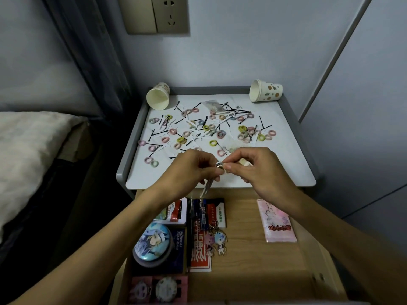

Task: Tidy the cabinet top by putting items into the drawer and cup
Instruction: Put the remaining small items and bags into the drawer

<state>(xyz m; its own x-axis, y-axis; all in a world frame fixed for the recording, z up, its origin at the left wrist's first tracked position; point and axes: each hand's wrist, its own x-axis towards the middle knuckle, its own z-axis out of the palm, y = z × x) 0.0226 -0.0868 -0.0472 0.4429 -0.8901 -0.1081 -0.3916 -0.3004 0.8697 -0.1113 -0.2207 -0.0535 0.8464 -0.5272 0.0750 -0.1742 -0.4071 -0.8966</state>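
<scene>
White cabinet top [141, 179]: left hand [193, 166] and right hand [259, 168] pinch small silver ring [219, 165]; best dropped gently into open wooden drawer [253, 260].

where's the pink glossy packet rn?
Head view: the pink glossy packet lies flat on the right side of the open wooden drawer, apart from the blue-haired figure keychain to its left.
</scene>
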